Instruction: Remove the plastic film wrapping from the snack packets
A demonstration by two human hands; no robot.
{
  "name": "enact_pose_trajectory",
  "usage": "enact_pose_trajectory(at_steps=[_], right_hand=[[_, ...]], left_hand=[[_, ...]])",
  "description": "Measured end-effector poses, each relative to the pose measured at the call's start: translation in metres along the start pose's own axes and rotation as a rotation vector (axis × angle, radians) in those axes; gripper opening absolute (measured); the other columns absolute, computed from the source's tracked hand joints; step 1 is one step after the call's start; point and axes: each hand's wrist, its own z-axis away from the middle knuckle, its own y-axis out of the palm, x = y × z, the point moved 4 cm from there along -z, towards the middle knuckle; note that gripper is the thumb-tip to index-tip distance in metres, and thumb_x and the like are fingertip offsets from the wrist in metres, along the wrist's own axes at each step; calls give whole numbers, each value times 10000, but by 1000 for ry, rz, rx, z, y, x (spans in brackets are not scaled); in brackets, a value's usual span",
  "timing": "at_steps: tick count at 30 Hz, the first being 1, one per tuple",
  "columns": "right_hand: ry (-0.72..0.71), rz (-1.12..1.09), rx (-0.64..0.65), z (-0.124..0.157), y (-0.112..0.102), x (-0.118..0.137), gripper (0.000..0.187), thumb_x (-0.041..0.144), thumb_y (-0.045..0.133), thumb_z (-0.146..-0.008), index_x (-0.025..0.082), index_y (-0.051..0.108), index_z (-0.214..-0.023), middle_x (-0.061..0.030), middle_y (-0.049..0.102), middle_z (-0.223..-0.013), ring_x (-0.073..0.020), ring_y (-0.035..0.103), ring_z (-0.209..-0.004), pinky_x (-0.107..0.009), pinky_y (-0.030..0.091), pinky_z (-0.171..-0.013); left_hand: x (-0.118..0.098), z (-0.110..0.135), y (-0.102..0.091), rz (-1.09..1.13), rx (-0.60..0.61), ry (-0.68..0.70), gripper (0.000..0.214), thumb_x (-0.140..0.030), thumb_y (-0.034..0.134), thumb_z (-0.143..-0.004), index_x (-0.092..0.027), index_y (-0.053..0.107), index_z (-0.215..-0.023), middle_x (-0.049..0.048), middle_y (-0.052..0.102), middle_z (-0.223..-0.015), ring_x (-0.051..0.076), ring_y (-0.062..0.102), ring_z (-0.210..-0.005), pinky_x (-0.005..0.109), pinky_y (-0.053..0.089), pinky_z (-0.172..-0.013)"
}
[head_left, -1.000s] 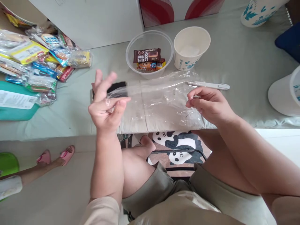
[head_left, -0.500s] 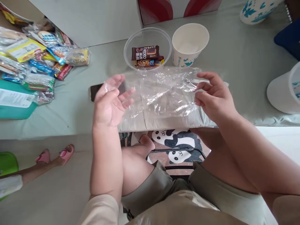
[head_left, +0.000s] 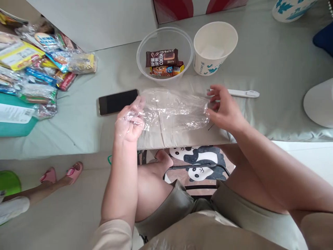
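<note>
A clear plastic bag is stretched between my two hands, above the front part of the covered table. My left hand has its fingers curled on the bag's left end, and crinkled film lies over the fingers. At the opposite end, my right hand grips the bag's edge between thumb and fingers. Just behind the bag stands a clear plastic bowl with a brown cocoa snack packet and an orange snack packet inside. A paper cup with blue leaf prints is beside the bowl.
A phone lies by my left hand. Past my right hand lies a white plastic strip-like tool. Many wrapped snacks are piled at left. A white container stands at right. Another person's legs show at lower left.
My left hand has moved slightly right and closed on the film. My right hand has shifted left and down, uncovering the white tool. The phone is more exposed.
</note>
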Motion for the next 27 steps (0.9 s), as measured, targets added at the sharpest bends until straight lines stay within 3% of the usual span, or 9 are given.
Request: enact_pose_trajectory(at_steps=[3,8,10,12,15,17,19,24,27], right_hand=[[-170,107,135,2,9,14,730,352,794,-705,186,561,-1376,-187,620,-1398,-382,589,-1288,-594,465,-1118],[-207,-242,114,7,14,37,237,460,711,-873,241,637,-923,-109,714,-1252,-307,641,-1270,-516,466,-1134],[-67,-501,77,9,15,41,285,497,735,-866,256,583,-863,-54,740,-1019,-249,713,-1075,-460,536,-1032],[124,-731,37,12,17,42,365,523,793,-815,269,535,-863,21,657,-767,-173,687,-767,-368,592,-808],[347,-862,33,15,20,41,442,516,841,-764,282,483,-871,77,557,-666,-77,429,-444,-239,409,-430],[436,-860,77,16,19,38,463,507,858,-739,280,482,-884,77,575,-681,-51,332,-389,-217,250,-341],[494,-853,134,16,16,34,483,466,888,-694,272,511,-925,72,586,-669,-47,343,-391,-201,203,-328],[574,-536,257,20,-3,24,419,291,848,-750,254,590,-1077,49,615,-640,-67,411,-394,-182,243,-322],[582,-369,273,21,-15,26,327,249,801,-823,243,620,-1095,75,525,-523,-64,378,-360,-173,264,-329]], left_hand=[[0,7,3,-46,96,86,467,-136,502,-899,-299,731,-1272,44,786,-1174,-39,500,-473,0,224,-324],[-1,16,3,-238,217,259,376,-250,655,-765,-332,819,-1094,16,704,-1390,-34,385,-465,107,-41,-297],[-3,16,0,-286,184,303,323,-285,682,-751,-333,830,-1033,-3,656,-1471,-2,432,-514,131,-12,-291],[-5,16,1,-312,142,302,306,-264,699,-748,-334,828,-1016,-7,625,-1516,19,460,-551,129,67,-286],[-4,16,7,-317,102,262,269,-193,704,-758,-308,821,-971,-9,605,-1542,5,441,-541,106,177,-298],[-4,15,10,-297,54,266,270,-130,695,-752,-282,811,-943,1,631,-1509,-11,455,-529,94,209,-312],[-4,14,11,-290,-8,291,311,-60,679,-727,-254,802,-937,21,677,-1432,-17,490,-521,90,222,-321],[-2,7,4,-434,-106,284,363,-5,684,-684,-229,774,-955,48,729,-1287,6,542,-493,132,237,-319],[1,2,0,-506,-157,255,345,-1,687,-661,-211,762,-926,57,749,-1174,9,525,-459,137,245,-318]])
